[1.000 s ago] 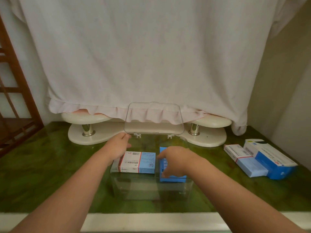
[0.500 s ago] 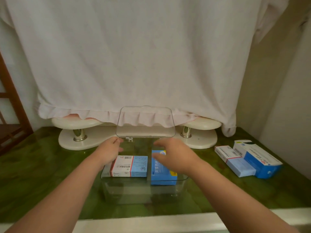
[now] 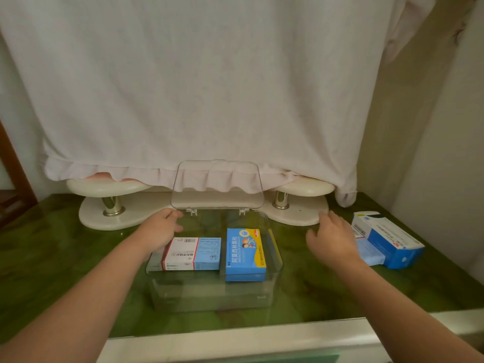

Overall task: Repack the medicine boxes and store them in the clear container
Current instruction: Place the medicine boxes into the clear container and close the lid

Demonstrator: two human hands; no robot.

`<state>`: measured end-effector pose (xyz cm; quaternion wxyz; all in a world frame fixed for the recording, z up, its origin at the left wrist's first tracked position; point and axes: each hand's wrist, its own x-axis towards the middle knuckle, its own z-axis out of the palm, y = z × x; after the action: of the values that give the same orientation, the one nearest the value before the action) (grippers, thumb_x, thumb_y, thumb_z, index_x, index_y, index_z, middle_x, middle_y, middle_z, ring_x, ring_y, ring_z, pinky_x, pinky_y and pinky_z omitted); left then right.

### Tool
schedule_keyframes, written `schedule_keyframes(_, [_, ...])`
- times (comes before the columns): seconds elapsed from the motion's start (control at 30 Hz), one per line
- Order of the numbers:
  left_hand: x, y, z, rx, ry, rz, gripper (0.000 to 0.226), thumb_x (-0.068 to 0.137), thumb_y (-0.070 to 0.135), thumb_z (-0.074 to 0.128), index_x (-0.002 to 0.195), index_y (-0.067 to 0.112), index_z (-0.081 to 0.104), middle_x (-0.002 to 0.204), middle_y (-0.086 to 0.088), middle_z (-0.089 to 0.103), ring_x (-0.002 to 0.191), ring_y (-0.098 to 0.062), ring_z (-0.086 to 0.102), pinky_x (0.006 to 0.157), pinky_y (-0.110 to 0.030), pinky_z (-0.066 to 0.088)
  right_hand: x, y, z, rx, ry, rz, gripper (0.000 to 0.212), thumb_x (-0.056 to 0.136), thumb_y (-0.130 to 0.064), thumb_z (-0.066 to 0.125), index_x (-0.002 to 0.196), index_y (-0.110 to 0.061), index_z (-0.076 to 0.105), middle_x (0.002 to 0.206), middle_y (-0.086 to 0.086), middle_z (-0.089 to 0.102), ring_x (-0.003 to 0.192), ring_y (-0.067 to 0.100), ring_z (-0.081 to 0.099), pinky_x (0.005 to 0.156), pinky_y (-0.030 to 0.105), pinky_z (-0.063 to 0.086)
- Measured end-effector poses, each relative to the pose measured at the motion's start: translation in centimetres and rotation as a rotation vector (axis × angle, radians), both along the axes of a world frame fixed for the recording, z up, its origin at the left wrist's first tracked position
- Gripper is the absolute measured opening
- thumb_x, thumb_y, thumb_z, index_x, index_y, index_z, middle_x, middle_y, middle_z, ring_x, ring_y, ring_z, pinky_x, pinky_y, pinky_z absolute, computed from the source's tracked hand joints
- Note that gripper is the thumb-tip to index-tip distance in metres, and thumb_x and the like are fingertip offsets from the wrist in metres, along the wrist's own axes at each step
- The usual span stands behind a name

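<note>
A: The left hand (image 3: 159, 229) sits at the back-left corner of the clear container (image 3: 209, 294), fingers curled beside the raised lid (image 3: 217, 184); whether it grips the rim, I cannot tell.
B: And the right hand (image 3: 332, 239)?
A: Loose, fingers spread, holding nothing, over the desk (image 3: 52, 258).
B: Boxes?
A: 2 lie inside, between the hands: a white-and-blue box (image 3: 193, 254) by the left wrist, a blue-and-yellow box (image 3: 245, 254) beside it. Just right of the right hand, a dark blue box (image 3: 390, 239) and a pale blue box (image 3: 373, 255).
</note>
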<state>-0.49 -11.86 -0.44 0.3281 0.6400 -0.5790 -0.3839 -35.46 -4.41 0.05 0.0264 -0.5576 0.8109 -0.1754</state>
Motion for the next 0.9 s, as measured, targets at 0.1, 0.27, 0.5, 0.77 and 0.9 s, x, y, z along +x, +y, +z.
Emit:
schedule_keyframes(0.1, [0.0, 0.1, 0.0, -0.001, 0.014, 0.004, 0.024, 0.104, 0.035, 0.033, 0.115, 0.032, 0.055, 0.107, -0.005, 0.070, 0.100, -0.028, 0.065, 0.095, -0.049, 0.052, -1.6, 0.1, -1.5, 0.168, 0.046, -0.087, 0.067, 0.093, -0.037, 0.048, 0.152, -0.017, 0.024, 0.162, 0.012, 0.019, 0.149, 0.033, 0.016, 0.121, 0.050, 0.017])
schedule_keyframes(0.27, [-0.2, 0.2, 0.2, -0.002, 0.021, 0.006, 0.024, 0.105, 0.034, 0.032, 0.115, 0.033, 0.054, 0.109, -0.005, 0.069, 0.099, -0.027, 0.065, 0.095, -0.049, 0.052, -2.0, 1.1, -2.9, 0.202, 0.139, -0.183, 0.065, 0.091, -0.042, 0.044, 0.148, -0.013, 0.032, 0.157, 0.014, 0.028, 0.146, 0.034, 0.023, 0.119, 0.053, 0.020])
schedule_keyframes(0.5, [-0.2, 0.2, 0.1, -0.005, -0.020, -0.005, 0.033, 0.105, 0.034, 0.032, 0.128, 0.025, 0.054, 0.112, -0.005, 0.069, 0.097, -0.024, 0.065, 0.094, -0.047, 0.052, 1.3, 1.7, -2.2, 0.141, 0.133, -0.005, 0.048, 0.091, -0.034, 0.047, 0.134, -0.015, 0.052, 0.139, 0.008, 0.053, 0.127, 0.025, 0.048, 0.106, 0.039, 0.043])
schedule_keyframes(0.77, [-0.5, 0.7, 0.5, -0.003, -0.009, -0.004, 0.033, 0.105, 0.034, 0.032, 0.127, 0.025, 0.054, 0.105, -0.001, 0.067, 0.097, -0.022, 0.063, 0.094, -0.048, 0.052, 1.5, 1.7, -1.8, -0.012, 0.166, 0.031, 0.063, 0.086, -0.053, 0.056, 0.140, -0.024, 0.043, 0.144, 0.003, 0.048, 0.136, 0.026, 0.039, 0.115, 0.045, 0.032])
schedule_keyframes(0.9, [-0.7, 1.1, 1.0, -0.002, -0.005, -0.004, 0.029, 0.104, 0.030, 0.034, 0.125, 0.026, 0.054, 0.112, -0.003, 0.066, 0.094, -0.019, 0.063, 0.093, -0.047, 0.052, 0.8, 1.2, -2.1, 0.172, 0.083, 0.069, 0.068, 0.087, -0.055, 0.054, 0.147, -0.029, 0.034, 0.148, 0.003, 0.043, 0.136, 0.026, 0.041, 0.112, 0.047, 0.037])
